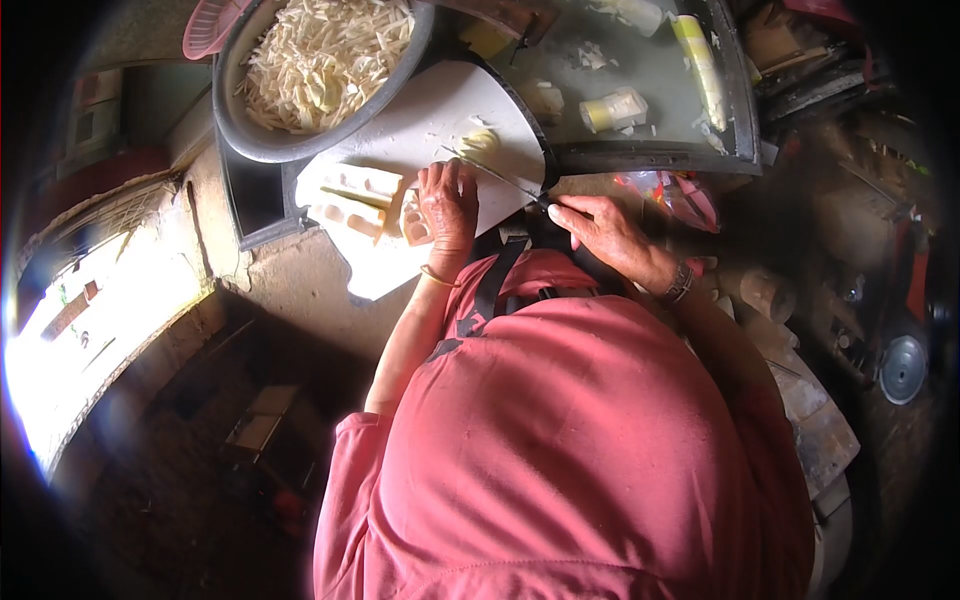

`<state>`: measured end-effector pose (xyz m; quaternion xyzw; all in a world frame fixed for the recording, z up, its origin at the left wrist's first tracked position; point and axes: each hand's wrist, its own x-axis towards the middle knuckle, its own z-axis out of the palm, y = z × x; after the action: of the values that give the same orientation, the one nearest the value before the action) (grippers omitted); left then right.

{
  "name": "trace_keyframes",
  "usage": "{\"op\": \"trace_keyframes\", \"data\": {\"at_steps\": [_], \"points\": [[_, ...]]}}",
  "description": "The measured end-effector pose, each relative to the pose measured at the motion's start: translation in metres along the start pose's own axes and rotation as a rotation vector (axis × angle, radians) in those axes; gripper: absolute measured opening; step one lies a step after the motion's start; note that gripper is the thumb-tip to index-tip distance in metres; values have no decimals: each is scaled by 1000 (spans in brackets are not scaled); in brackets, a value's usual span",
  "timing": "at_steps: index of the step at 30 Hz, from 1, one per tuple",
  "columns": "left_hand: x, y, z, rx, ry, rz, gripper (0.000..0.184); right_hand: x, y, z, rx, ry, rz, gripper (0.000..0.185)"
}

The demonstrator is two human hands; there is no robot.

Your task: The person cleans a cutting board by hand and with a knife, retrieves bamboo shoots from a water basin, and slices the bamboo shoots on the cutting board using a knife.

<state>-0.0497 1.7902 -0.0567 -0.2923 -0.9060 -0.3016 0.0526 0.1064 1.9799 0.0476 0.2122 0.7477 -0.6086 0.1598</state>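
Observation:
My right hand [607, 235] is closed round the dark handle of a knife [497, 176]. Its thin blade points up and left across a white cutting board [390, 272], past my left fingertips. On the board, my left hand [449, 207] curls over a pale bamboo shoot piece [413, 221] with round hollows, partly hidden by the palm. Left of it lie more halved bamboo shoot pieces [358, 190], hollow sides showing. Beyond the blade rests a small heap of cut slices [480, 140].
A grey basin [262, 147] full of pale cut strips overlaps the board's far left edge. On the dark-framed table [650, 160] at the upper right lie a long peeled shoot [700, 70] and a short chunk [614, 110]. A pink basket [208, 28] stands behind the basin.

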Motion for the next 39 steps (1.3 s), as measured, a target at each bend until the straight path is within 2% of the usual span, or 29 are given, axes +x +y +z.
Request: {"op": "trace_keyframes", "data": {"at_steps": [10,11,23,26,29,36,39], "points": [[-2,-2,2,-31,-56,-10,14,24,5,1,100,-18,-42,41],[-2,-1,2,-29,-45,-9,14,27,2,3,123,-24,21,40],[-2,2,3,32,49,12,8,63,6,22,148,-28,79,40],[-1,2,3,20,51,5,9,60,-1,16,150,-47,89,40],[-3,-2,5,25,48,-12,10,51,-8,8,147,-44,-18,39],[-5,-2,4,-30,32,-35,12,23,-30,4,21,-7,-11,37],[-6,-4,4,-40,7,-33,12,29,-15,8,34,-9,-22,35]]}}
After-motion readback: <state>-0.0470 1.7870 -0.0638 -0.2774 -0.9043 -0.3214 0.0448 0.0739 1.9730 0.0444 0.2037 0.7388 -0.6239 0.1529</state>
